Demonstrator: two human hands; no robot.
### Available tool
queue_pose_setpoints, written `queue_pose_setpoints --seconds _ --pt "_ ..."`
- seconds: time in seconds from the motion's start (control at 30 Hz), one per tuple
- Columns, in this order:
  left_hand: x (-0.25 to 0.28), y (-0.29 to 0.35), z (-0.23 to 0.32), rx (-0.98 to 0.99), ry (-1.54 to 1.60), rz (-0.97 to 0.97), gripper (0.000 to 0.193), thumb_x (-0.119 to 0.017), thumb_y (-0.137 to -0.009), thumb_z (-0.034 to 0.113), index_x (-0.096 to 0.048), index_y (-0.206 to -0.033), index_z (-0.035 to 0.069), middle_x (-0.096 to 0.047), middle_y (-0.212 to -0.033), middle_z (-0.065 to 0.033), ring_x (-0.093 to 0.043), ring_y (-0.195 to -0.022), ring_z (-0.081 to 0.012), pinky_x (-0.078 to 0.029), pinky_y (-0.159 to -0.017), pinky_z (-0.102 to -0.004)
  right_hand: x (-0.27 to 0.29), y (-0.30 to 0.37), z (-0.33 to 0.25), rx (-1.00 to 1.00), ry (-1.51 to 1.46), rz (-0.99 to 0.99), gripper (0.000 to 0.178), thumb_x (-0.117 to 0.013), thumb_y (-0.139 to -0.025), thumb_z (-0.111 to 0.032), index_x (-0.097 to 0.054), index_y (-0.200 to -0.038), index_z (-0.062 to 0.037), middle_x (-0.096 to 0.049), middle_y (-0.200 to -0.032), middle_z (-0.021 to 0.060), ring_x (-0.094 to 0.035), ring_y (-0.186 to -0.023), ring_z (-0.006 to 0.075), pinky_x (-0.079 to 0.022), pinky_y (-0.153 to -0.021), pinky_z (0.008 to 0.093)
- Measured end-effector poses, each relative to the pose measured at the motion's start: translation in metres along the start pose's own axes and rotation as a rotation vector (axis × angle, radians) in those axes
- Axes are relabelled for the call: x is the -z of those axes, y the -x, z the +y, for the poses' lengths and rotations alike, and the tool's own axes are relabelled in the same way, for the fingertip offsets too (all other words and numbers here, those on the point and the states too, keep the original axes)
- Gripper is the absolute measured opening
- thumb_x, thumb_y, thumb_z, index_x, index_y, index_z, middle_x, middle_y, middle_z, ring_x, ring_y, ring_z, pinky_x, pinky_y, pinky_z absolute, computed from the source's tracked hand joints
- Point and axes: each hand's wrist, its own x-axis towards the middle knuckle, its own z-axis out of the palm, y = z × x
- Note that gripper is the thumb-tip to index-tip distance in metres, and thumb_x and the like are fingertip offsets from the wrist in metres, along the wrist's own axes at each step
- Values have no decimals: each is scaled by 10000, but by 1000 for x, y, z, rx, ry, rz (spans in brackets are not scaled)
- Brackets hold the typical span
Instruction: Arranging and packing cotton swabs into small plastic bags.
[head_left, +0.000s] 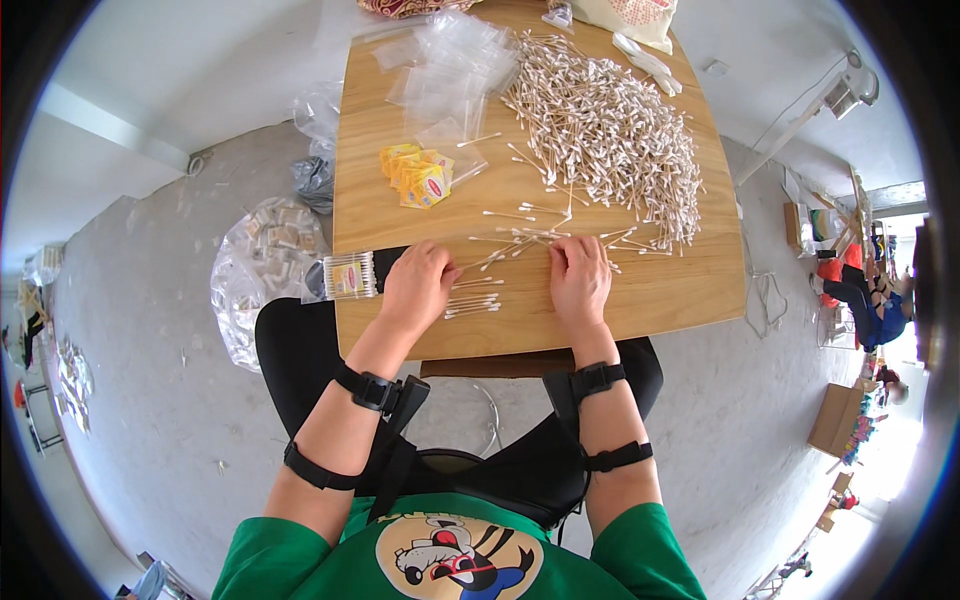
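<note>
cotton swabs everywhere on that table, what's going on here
At a wooden table, a person's left hand and right hand are among loose cotton swabs; whether either holds any is unclear. A clear packet of swabs lies left of the left hand. The large swab pile, yellow cards and clear bags lie farther off across the table.

- Cotton swabs (612,130), heaped: slim pale sticks, white tips; large tangled pile on the wooden table (690,290), far right.
- Loose swabs (525,238): scattered below the heap, lying flat at mixed angles, several crossing.
- Short row of swabs (473,306): roughly parallel, near edge.
- Clear packet (350,276): swabs side by side, yellow label; left edge.
</note>
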Motion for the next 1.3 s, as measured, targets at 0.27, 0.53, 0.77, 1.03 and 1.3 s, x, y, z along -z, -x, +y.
queue_pose_setpoints --seconds 0.27,0.53,0.77,1.03,1.3 --pt "11 8 -6 70 140 -7 120 -746 -816 83 -636 -807 36 -630 -860 -125 -638 -865 -349 -522 -739 -452 7 -1 -16 55 -47 -6 82 -707 -848 -71 -650 -902 -92 -622 -935 88 -612 -905 327 -513 -776 436" --pt "12 5 2 17 -25 102 146 -753 -822 92 -626 -873 40 -622 -880 -118 -631 -881 -337 -513 -771 -440 -1 0 -20 30 -63 -59 81 -705 -843 -68 -650 -895 -95 -625 -941 88 -613 -912 326 -516 -782 431" --pt "-7 1 5 -5 26 148 158 -754 -809 79 -619 -882 42 -621 -881 -118 -627 -865 -345 -512 -759 -441 4 -4 -13 -2 72 -68 75 -696 -847 -74 -645 -902 -82 -614 -915 96 -610 -907 330 -516 -771 445" --pt "1 6 4 13 87 72 98 -739 -810 65 -642 -822 52 -619 -864 -109 -631 -870 -333 -512 -747 -448 8 -12 -5 -127 145 -63 64 -703 -840 -97 -650 -870 -78 -614 -909 98 -613 -902 337 -517 -769 454" --pt "0 -10 10 -8 157 125 122 -745 -811 64 -661 -899 58 -622 -858 -108 -622 -859 -340 -508 -751 -455 2 -5 -25 76 -79 -130 62 -700 -834 -72 -643 -858 -79 -599 -863 82 -613 -864 307 -525 -715 422"
